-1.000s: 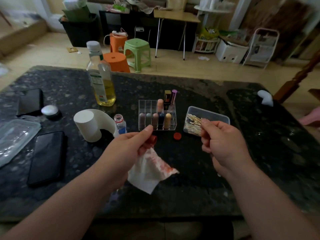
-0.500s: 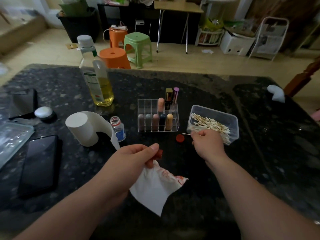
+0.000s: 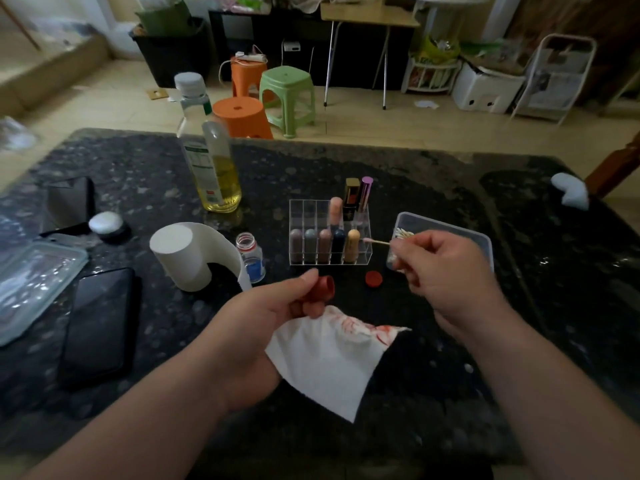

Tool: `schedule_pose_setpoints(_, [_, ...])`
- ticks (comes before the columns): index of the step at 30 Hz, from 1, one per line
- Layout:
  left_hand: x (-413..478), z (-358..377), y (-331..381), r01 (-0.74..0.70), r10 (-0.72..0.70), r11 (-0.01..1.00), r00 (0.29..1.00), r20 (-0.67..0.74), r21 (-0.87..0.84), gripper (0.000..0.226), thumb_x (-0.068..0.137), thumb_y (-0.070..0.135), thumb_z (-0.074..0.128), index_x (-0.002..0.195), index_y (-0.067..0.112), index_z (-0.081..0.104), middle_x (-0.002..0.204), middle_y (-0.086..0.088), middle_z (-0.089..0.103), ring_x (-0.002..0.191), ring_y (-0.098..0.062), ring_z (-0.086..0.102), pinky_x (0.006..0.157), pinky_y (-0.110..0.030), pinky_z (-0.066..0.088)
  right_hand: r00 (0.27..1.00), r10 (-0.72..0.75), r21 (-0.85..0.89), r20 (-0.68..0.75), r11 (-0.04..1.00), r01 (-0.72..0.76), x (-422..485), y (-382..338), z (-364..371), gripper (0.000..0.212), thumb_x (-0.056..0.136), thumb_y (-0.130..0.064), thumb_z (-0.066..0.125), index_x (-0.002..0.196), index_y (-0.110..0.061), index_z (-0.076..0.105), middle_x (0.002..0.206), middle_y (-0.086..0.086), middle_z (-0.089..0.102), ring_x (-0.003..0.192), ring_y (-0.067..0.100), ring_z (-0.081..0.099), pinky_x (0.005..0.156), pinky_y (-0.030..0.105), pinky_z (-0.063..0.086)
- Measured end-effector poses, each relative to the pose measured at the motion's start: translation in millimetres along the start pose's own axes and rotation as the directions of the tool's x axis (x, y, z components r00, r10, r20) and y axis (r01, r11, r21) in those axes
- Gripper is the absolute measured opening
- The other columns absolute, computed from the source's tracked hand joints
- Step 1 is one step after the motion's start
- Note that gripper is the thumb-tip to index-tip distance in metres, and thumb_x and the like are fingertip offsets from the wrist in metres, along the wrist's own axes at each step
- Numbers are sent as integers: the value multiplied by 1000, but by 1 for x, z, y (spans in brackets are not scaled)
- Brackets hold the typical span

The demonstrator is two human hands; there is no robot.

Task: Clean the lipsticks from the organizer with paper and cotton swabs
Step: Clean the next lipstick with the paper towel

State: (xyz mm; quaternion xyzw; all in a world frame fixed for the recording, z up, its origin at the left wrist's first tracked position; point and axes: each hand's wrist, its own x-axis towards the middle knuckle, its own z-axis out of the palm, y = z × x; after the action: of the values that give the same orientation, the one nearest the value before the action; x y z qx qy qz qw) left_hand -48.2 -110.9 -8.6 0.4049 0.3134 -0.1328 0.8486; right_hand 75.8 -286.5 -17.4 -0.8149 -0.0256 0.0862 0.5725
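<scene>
A clear organizer (image 3: 304,213) stands mid-table with several lipsticks upright in it. In front of it my left hand (image 3: 256,327) grips a red lipstick (image 3: 320,289) together with a white paper sheet (image 3: 329,362) stained red. My right hand (image 3: 446,275) pinches a cotton swab (image 3: 375,241) whose tip points left toward the organizer. Behind that hand sits a clear box of swabs (image 3: 450,230). A small red cap (image 3: 374,278) lies on the table between my hands.
A paper roll (image 3: 180,258) and a small open bottle (image 3: 251,254) stand left of the organizer, an oil bottle (image 3: 211,157) behind them. Two phones (image 3: 98,323), a plastic lid (image 3: 31,285) and a white puck (image 3: 105,221) lie at the left. Stools stand beyond the table.
My right hand reached into the swab box, then lifted out with one swab pinched in it. My left hand kept the lipstick and paper, shifting slightly.
</scene>
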Motion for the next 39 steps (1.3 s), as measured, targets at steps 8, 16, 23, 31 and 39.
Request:
schedule_pose_setpoints(8, [-14, -3, -3, -176, 160, 972, 981, 110, 154, 44, 80, 46, 78, 70, 7, 61, 77, -8, 59, 91, -31, 59, 104, -46, 44, 906, -368, 30, 208, 928, 371, -84, -39, -35, 17, 68, -41, 68, 73, -25, 73, 68, -6, 71, 59, 7, 66, 51, 12, 50])
schedule_pose_setpoints(16, [-17, 9, -10, -254, 238, 907, 967, 91, 337, 44, 68, 59, 83, 70, 15, 76, 100, -12, 77, 116, -34, 65, 116, -59, 35, 836, -488, -61, 251, 854, 517, -82, -28, -31, 6, 79, -38, 67, 78, -33, 70, 79, -16, 71, 71, 5, 70, 57, 18, 58])
schedule_pose_setpoints(23, [-16, 10, -9, -250, 228, 907, 968, 104, 338, 41, 74, 52, 82, 70, 12, 75, 96, -12, 77, 110, -30, 68, 116, -58, 36, 766, -569, -294, 298, 709, 641, -72, -24, -34, 8, 90, -26, 68, 87, -33, 72, 79, -19, 68, 77, -2, 66, 61, 10, 50])
schedule_pose_setpoints(31, [-17, 9, -9, -333, 307, 801, 942, 138, 498, 31, 70, 47, 72, 82, 20, 81, 95, -11, 75, 99, -25, 70, 104, -47, 48, 774, -346, -302, 530, 776, 553, -73, -28, -39, 9, 88, -32, 66, 84, -37, 71, 83, -25, 68, 77, -1, 66, 63, 16, 53])
schedule_pose_setpoints(39, [-17, 7, -9, -347, 309, 784, 937, 161, 515, 22, 71, 39, 71, 87, 26, 81, 91, -2, 76, 89, -13, 71, 85, -34, 47, 808, -363, -291, 463, 799, 526, -73, -29, -38, 22, 92, -21, 68, 78, -38, 66, 71, -25, 66, 67, -2, 64, 51, 7, 43])
